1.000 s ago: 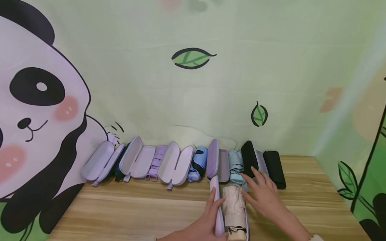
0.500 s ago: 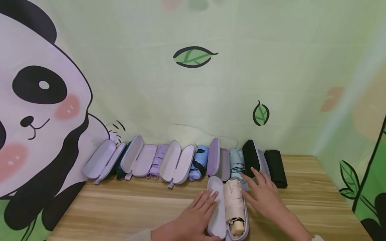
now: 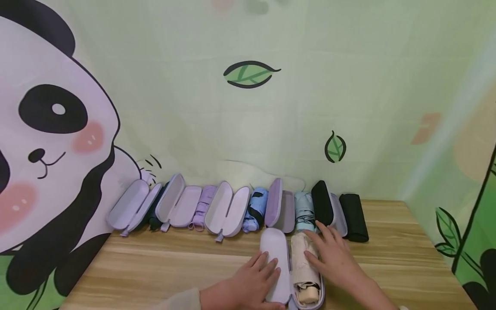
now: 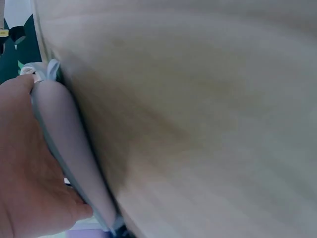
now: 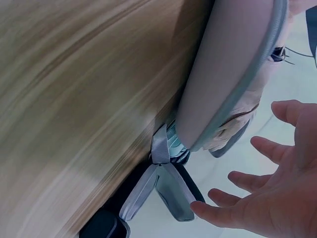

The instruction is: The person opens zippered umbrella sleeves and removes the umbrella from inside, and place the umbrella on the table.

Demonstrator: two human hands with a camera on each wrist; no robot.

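Note:
A beige folded umbrella (image 3: 304,262) lies in the right half of an open lavender umbrella case (image 3: 276,245), near the table's front. Its pale handle end points toward me. My left hand (image 3: 253,277) rests on the case's left half with fingers spread. In the left wrist view the outer shell (image 4: 74,148) of that half is beside the hand (image 4: 34,163). My right hand (image 3: 337,260), fingers spread, is at the right edge of the umbrella and its case. The right wrist view shows this hand (image 5: 267,178) holding nothing, with the case's shell (image 5: 228,69) beyond it.
Behind stands a row of open cases, such as a white one (image 3: 236,215) and a purple one (image 3: 274,202). Between them lie folded umbrellas: lilac (image 3: 203,206), blue (image 3: 256,209) and teal (image 3: 304,209). A black closed-looking case (image 3: 353,217) ends the row on the wooden table (image 3: 174,271).
The case's left half has swung from upright to lying open on the left. My left hand went from gripping its edge to resting flat on it. My right hand shifted slightly over the umbrella.

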